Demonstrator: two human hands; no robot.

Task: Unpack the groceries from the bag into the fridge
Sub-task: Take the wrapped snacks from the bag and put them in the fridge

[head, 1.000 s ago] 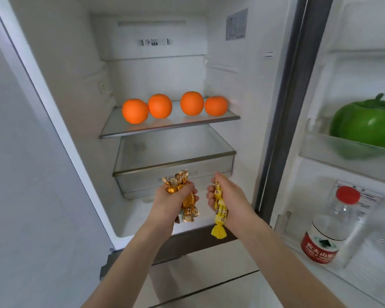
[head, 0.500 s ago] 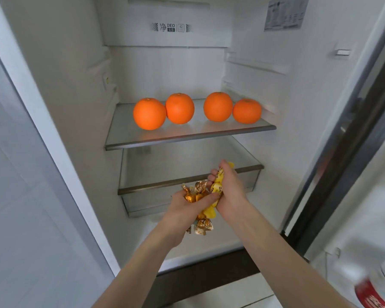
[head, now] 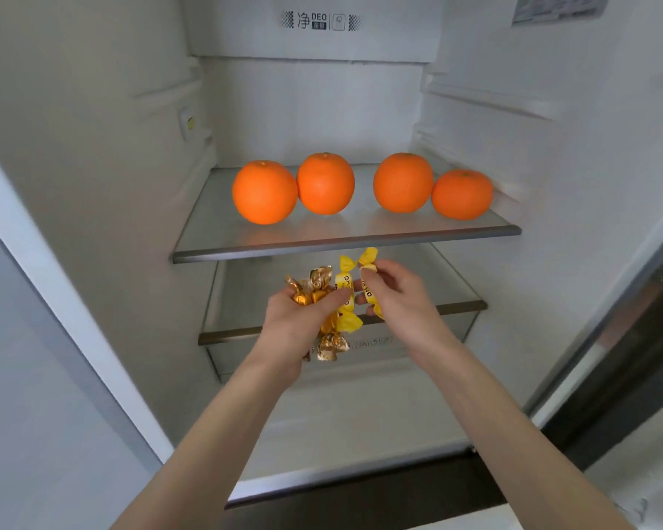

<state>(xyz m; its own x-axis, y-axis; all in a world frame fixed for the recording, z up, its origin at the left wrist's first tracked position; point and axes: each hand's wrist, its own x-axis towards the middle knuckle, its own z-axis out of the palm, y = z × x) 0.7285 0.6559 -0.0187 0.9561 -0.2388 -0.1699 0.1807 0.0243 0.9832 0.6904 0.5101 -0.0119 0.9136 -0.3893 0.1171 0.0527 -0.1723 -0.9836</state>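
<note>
Both my hands are raised inside the open fridge, just below the front edge of the glass shelf [head: 345,242]. My left hand [head: 299,323] is closed around a bunch of gold-wrapped candies [head: 314,288], and one yellow candy [head: 346,296] rests against its fingers. My right hand [head: 402,300] pinches a yellow-wrapped candy [head: 368,277] by its middle. The two hands are nearly touching. Several oranges [head: 324,183] sit in a row on the glass shelf above.
Under the hands is a clear drawer [head: 437,330] with a dark front rim and a glass cover. The white fridge floor [head: 360,422] lies below it. The fridge's left wall [head: 92,185] and a dark door edge [head: 628,376] bound the space.
The view has moved closer into the fridge and the door shelves have left the frame. Both hands rose toward the glass shelf and came together, then parted slightly.
</note>
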